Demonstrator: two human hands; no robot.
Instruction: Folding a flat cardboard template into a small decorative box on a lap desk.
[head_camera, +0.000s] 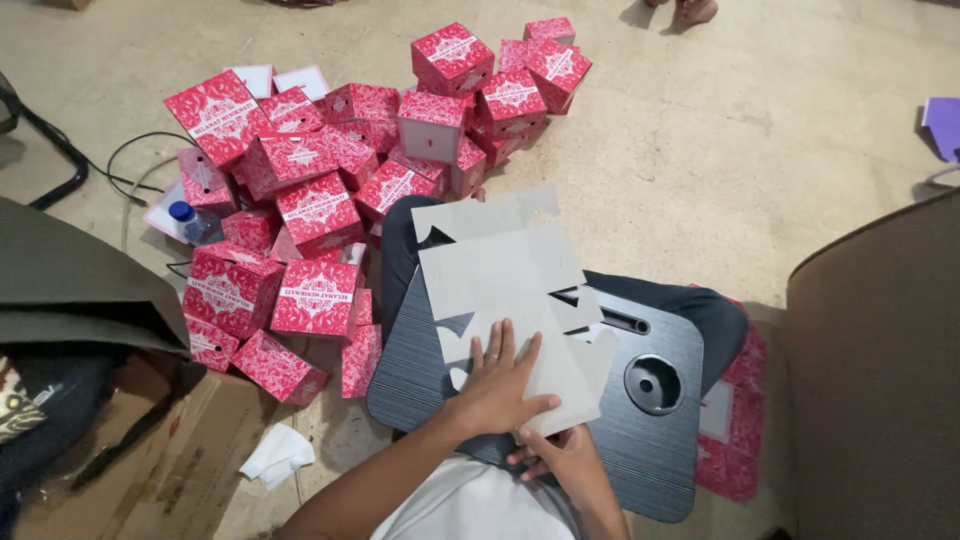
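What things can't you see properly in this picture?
Head view only:
- Printed side of the flat grey cardboard: it faces down on the dark lap tray.
- Right hand: fingers tucked under the cardboard.
- Bottle: half buried among the red boxes.
- Purple thing: cut off by the right edge.

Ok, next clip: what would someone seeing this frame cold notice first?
Most striking is the heap of red patterned boxes piled on the floor at upper left. Next comes the flat grey cardboard blank lying on a dark lap tray at centre, with the left hand pressed flat on it and the right hand at its near edge. A crumpled white tissue lies lower left.
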